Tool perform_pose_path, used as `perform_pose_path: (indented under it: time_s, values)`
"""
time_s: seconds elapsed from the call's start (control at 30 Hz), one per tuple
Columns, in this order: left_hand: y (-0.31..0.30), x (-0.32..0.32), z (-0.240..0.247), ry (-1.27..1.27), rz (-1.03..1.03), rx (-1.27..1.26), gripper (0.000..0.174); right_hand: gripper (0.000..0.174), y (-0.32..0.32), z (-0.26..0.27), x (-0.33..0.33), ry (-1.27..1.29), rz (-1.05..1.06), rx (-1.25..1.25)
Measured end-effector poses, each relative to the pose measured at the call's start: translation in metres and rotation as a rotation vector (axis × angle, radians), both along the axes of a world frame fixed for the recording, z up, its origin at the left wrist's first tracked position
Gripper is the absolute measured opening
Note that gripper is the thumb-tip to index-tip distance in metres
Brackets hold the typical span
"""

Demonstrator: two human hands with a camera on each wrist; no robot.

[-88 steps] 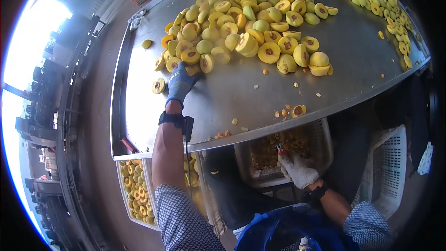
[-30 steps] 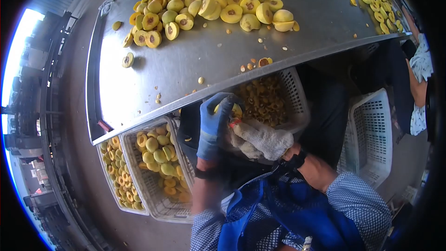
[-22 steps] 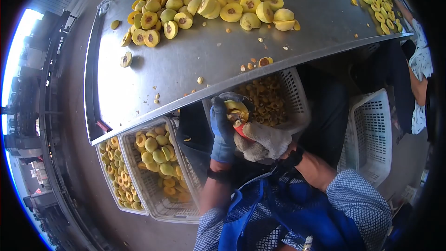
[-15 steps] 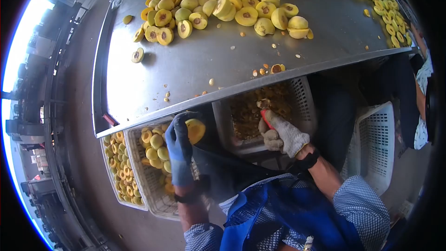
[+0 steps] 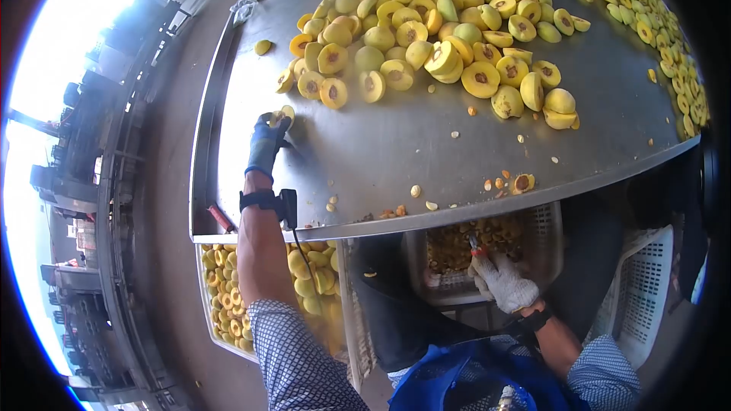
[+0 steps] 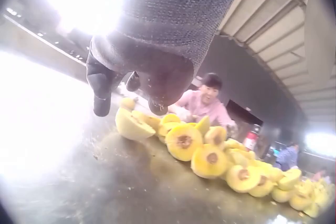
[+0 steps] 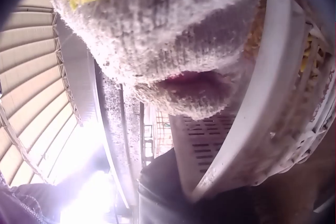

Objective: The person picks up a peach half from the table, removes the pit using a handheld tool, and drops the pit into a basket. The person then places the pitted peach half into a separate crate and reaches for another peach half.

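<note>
In the head view, the blue-gloved left hand (image 5: 266,144) reaches over the left part of the metal table, its fingertips at a lone fruit half (image 5: 287,112). The left wrist view shows the dark-gloved fingers (image 6: 157,103) spread, with a pale fruit half (image 6: 134,125) just beyond them; contact is unclear. Below the table edge, the white-gloved right hand (image 5: 502,283) grips a red-handled tool (image 5: 476,250) over a crate of scraps (image 5: 438,294). In the right wrist view the knit glove (image 7: 173,35) is curled and hides most of the tool.
A large heap of yellow-green fruit halves (image 5: 396,34) covers the table's far middle, and another pile (image 5: 662,38) lies at right. Full crates (image 5: 228,297) stand below left; a white crate (image 5: 647,289) stands below right. A red object (image 5: 221,218) lies near the left corner.
The left hand let go of the fruit half held near the left crates and moved up onto the table. The right hand stays over the scrap crate; the view has shifted.
</note>
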State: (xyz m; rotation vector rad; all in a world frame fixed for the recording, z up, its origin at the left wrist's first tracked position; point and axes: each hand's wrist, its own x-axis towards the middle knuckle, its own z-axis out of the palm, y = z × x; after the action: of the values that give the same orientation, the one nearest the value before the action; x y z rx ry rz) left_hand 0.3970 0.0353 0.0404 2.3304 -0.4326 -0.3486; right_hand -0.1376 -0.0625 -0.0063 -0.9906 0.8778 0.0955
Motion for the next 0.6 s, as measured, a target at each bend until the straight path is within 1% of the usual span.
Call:
perform_pose_path:
  time_s: [0.1,0.17,0.2,0.23,0.27,0.3,0.33,0.37,0.4,0.43,0.47,0.53,0.6]
  values:
    - [-0.006,-0.019,0.005,0.037,0.018,-0.135,0.059,0.030,-0.001,0.000,-0.001,0.018,0.057,-0.035]
    - [-0.004,-0.046,0.023,0.003,-0.070,-0.153,0.056,0.030,0.000,-0.007,-0.003,-0.003,0.105,-0.106]
    - [-0.003,-0.066,0.036,-0.015,-0.113,-0.164,0.055,0.031,-0.001,0.000,-0.003,0.018,0.179,-0.271]
    - [-0.006,-0.094,0.054,-0.108,-0.141,-0.203,0.050,0.033,-0.002,0.014,0.000,0.041,0.254,-0.435]
    - [-0.003,-0.121,0.067,-0.082,-0.190,-0.198,0.048,0.034,-0.003,0.030,0.004,0.067,0.329,-0.596]
    - [0.003,-0.147,0.081,-0.061,-0.244,-0.195,0.046,0.041,-0.008,0.047,0.014,0.025,0.356,-0.523]
    - [0.007,-0.173,0.089,-0.044,-0.303,-0.196,0.044,0.041,-0.008,0.063,0.024,-0.092,0.290,-0.575]
    - [0.009,-0.202,0.090,-0.035,-0.316,-0.274,0.042,0.041,-0.007,0.076,0.032,-0.203,0.223,-0.623]
    - [0.012,-0.234,0.085,-0.016,-0.328,-0.351,0.041,0.042,-0.007,0.081,0.040,-0.294,0.183,-0.662]
    - [0.013,-0.263,0.078,0.031,-0.360,-0.499,0.041,0.042,-0.006,0.083,0.046,-0.351,0.149,-0.743]
    - [0.016,-0.284,0.069,0.030,-0.367,-0.501,0.041,0.041,-0.006,0.085,0.053,-0.404,0.114,-0.826]
    - [0.015,-0.328,0.063,0.095,-0.440,-0.677,0.043,0.042,-0.001,0.095,0.053,-0.437,0.073,-0.921]
    - [0.010,-0.366,0.069,0.121,-0.332,-0.707,0.047,0.041,0.003,0.100,0.045,-0.372,0.126,-0.924]
